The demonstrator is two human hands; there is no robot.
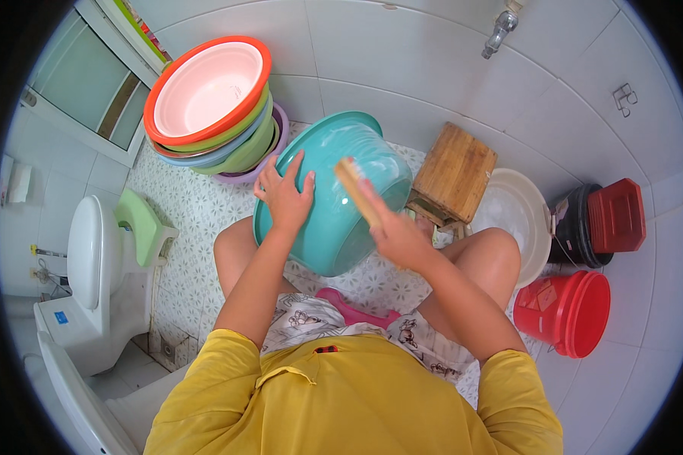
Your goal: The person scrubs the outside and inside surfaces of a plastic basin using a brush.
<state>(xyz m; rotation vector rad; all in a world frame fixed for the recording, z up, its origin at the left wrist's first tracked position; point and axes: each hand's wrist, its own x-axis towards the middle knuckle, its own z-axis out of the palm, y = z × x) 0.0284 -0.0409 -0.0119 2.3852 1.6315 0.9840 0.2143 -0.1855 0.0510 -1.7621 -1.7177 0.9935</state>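
Observation:
A large teal plastic basin is tipped on its side between my knees, its outer wall turned toward me. White suds streak its upper right side. My left hand grips the rim on the left, thumb and fingers spread over the plastic. In my right hand is a wooden-backed scrubbing brush, held by its lower end. The brush lies over the basin's wall; its bristles are mostly hidden and the hand is slightly blurred. A pink plastic stool shows partly beneath me.
A stack of coloured basins stands at the upper left. Right of the teal basin are a wooden stool, a cream basin with sudsy water, black buckets holding dark red containers, and red buckets. A toilet stands left; a tap juts from the wall.

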